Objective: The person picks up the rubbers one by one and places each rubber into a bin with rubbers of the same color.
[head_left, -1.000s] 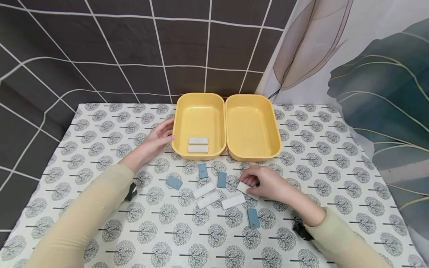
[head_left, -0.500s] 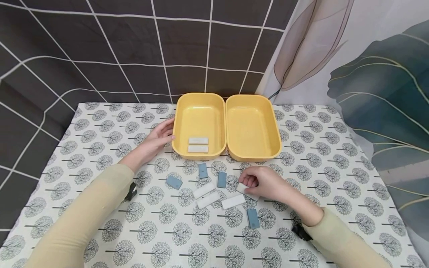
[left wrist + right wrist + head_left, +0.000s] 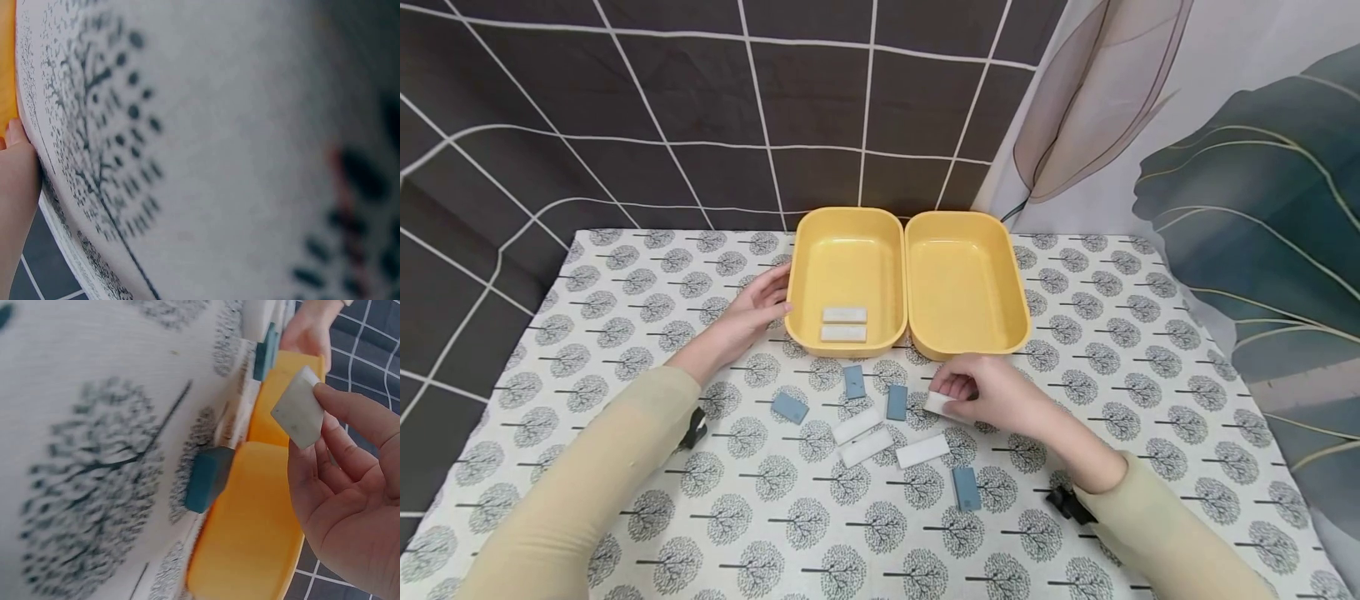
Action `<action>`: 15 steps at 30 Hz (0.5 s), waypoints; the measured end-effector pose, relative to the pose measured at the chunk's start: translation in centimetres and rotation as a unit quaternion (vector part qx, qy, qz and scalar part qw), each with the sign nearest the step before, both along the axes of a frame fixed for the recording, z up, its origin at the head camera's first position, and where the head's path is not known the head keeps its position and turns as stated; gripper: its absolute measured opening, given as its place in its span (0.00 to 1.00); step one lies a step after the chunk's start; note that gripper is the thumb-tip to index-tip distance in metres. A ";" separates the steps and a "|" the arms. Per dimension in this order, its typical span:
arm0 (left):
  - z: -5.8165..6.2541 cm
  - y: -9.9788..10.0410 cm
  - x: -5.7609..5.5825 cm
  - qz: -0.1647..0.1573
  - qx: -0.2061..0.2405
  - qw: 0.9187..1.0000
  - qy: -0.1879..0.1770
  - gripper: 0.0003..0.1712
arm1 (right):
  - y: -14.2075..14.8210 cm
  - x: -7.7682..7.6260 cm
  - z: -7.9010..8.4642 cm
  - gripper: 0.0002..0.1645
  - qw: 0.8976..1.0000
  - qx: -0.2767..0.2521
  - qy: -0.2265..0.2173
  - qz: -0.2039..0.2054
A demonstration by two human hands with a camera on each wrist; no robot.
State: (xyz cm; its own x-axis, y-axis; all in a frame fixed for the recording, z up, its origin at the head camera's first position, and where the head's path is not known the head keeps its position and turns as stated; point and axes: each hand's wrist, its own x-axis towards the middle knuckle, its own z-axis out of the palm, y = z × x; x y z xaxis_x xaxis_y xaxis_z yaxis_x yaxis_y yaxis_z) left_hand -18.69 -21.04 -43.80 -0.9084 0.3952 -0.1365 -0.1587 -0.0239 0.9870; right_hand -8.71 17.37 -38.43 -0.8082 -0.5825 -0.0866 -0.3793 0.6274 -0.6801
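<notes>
In the head view my right hand (image 3: 988, 392) pinches a white rectangular block (image 3: 942, 406) between thumb and fingers. The right wrist view shows the end of that white block (image 3: 303, 409) raised above the cloth. My left hand (image 3: 748, 308) touches the outer left side of the left yellow tray (image 3: 795, 287) with relaxed fingers. Two white blocks (image 3: 844, 333) lie side by side inside that tray, near its front. Three more white blocks (image 3: 922, 451) lie on the tablecloth. Several blue blocks (image 3: 897, 402) are scattered around them.
A second yellow tray (image 3: 1022, 308) stands against the right side of the first, with nothing in it. Both sit on a tree-print tablecloth (image 3: 722, 508) near the back edge. Behind rises a dark grid-patterned cloth (image 3: 700, 100), with a leaf-print curtain (image 3: 1262, 192) to the right.
My right hand has risen slightly off the cloth and moved back toward the right tray, carrying the white block. My left hand stays at the left tray.
</notes>
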 end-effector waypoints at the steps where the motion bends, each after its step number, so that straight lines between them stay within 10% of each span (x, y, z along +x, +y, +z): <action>1: 0.0 0.0 0.0 0.000 0.000 1.000 0.000 0.45 | -0.1 -0.1 0.1 0.14 1.000 -0.001 -0.002 -0.002; 15: 0.0 -0.1 0.0 0.001 -0.002 1.000 -0.005 0.45 | -2.2 -1.7 2.1 0.15 0.998 -0.055 0.001 0.026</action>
